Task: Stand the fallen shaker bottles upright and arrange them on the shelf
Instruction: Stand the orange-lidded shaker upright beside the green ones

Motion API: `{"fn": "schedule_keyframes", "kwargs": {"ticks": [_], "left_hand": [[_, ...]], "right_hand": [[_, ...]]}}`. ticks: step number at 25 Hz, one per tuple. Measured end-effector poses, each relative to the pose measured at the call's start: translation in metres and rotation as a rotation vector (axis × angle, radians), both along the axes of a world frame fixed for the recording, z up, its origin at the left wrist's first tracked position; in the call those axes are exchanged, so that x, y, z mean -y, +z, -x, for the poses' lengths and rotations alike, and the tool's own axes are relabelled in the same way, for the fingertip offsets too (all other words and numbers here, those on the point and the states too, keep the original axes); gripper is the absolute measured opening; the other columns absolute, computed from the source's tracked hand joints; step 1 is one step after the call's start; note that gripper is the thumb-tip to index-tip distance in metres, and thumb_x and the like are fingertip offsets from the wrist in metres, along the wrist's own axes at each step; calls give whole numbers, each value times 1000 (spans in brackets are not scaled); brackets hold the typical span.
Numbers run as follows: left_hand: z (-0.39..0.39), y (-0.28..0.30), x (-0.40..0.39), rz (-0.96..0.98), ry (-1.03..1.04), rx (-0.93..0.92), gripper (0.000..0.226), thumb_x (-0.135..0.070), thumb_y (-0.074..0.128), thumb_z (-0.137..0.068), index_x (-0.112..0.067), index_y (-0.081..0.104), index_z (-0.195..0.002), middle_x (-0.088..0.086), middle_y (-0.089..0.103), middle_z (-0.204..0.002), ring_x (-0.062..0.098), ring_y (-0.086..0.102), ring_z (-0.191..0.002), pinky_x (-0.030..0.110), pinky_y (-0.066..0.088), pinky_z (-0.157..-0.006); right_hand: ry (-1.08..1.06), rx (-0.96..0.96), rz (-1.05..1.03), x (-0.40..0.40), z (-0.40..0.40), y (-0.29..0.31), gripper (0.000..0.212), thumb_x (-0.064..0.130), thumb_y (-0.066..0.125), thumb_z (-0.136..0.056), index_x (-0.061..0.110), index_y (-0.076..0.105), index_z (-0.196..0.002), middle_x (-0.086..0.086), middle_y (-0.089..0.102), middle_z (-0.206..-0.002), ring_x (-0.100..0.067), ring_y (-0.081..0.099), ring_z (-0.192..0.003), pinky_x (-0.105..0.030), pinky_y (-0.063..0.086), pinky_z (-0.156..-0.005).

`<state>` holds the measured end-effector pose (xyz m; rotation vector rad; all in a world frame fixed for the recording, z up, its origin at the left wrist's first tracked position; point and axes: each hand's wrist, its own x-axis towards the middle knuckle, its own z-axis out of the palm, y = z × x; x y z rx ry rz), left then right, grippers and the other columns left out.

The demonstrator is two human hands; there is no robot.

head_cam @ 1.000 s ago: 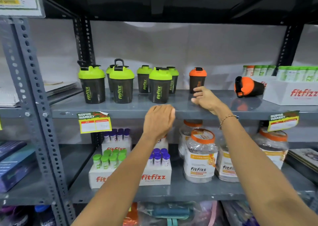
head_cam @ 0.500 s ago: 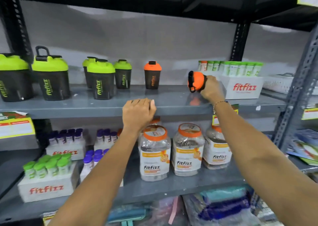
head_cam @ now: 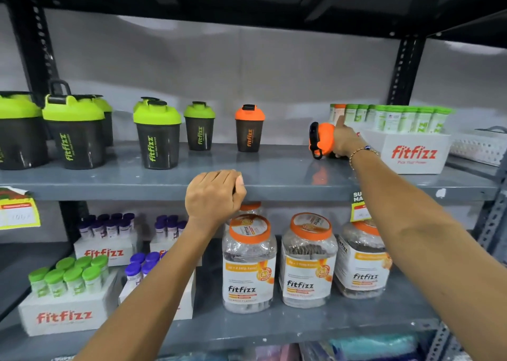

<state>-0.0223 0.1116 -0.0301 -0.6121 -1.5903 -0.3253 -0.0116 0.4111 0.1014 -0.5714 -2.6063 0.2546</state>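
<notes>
- Right now the right hand (head_cam: 346,141) is wrapped around the body of the fallen orange-lidded shaker (head_cam: 321,138), which lies on its side on the shelf (head_cam: 274,168), lid pointing left, loop handle hanging at the lid's lower edge.
- That shaker sits just beside the white Fitfizz box (head_cam: 411,152) of green-capped tubes and well apart from the upright orange-lidded shaker (head_cam: 249,128) in the middle of the shelf.
- Meanwhile the left hand (head_cam: 215,196) is curled shut over the shelf's front lip, holding no bottle, apparently as a brace.
- Six or so green-lidded shakers (head_cam: 157,135) stand upright to the left; none of them looks fallen from here.
- Risk, as I judge it: swinging the bottle upright close to the box could catch the tubes with knuckles or the bottle's base and knock one over.
- Another: the grip hides most of the dark body, so I cannot tell how firm it is; a smooth tapered cup could slip as it rotates and roll toward the edge.
- Lastly, the shelf looks glossy, so a bottle set down off-level might skid or tip again, and the dangling loop could snag.
</notes>
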Motion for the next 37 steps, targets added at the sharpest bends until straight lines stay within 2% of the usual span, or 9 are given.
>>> {"fn": "schedule_keyframes", "kwargs": {"ticks": [2,4,7,14,22,25,27,30,37], "left_hand": [[1,0,-1,-5,9,-40,35,-28,45,-91,-14,75,-78,1,75,-73,18,69,-63,29,50,-57],[2,1,-1,-7,10,-59,35,-27,45,-90,-14,75,-78,1,75,-72,18,69,-62,28,50,-55],[0,1,0,-9,6,-39,41,-30,40,-93,-14,76,-78,2,75,-73,18,69,-62,26,49,-57],[-21,11,7,75,15,172,40,-31,39,-93,-15,73,-80,1,73,-72,18,67,-62,27,51,-61],[-31,23,68,306,-184,408,36,-28,37,-98,-12,67,-111,6,74,-106,24,70,-94,34,55,-76],[-27,22,106,280,-166,423,44,-30,31,-98,-10,69,-109,8,74,-106,25,69,-97,38,56,-81],[-23,21,132,224,-148,424,50,-31,28,-97,-8,71,-107,8,74,-104,23,70,-96,36,55,-82],[-13,14,176,153,-87,377,47,-27,30,-96,-6,72,-99,9,75,-96,24,71,-88,33,55,-75],[16,21,223,105,122,419,54,-31,20,-98,-7,67,-86,11,68,-74,33,65,-70,36,46,-58]], "right_hand": [[13,29,-95,-1,3,3,52,19,74,-76,-8,54,-115,-31,60,-120,-44,63,-105,-41,50,-87],[21,60,-138,-3,6,6,67,14,84,-67,-5,54,-124,-27,59,-124,-41,58,-114,-39,48,-96],[82,29,-78,5,4,6,83,12,91,-57,0,52,-130,-20,58,-128,-36,55,-119,-36,44,-98],[204,-56,91,48,-5,30,80,24,88,-63,4,52,-131,-17,60,-130,-35,53,-122,-36,43,-97],[333,-119,415,117,-11,32,69,24,88,-64,7,59,-124,-12,65,-125,-30,59,-117,-38,50,-95],[226,-140,318,162,-7,16,72,41,87,-60,6,61,-117,-12,66,-119,-30,61,-112,-36,49,-89],[99,-313,245,195,-3,-5,81,48,86,-56,3,56,-116,-16,62,-120,-33,57,-115,-38,47,-88],[82,-524,457,237,0,-28,90,42,83,-58,3,36,-124,-17,55,-123,-37,54,-116,-41,48,-85],[58,-417,518,261,18,-46,103,53,76,-71,3,20,-142,-20,42,-142,-41,39,-133,-53,40,-105]]}}
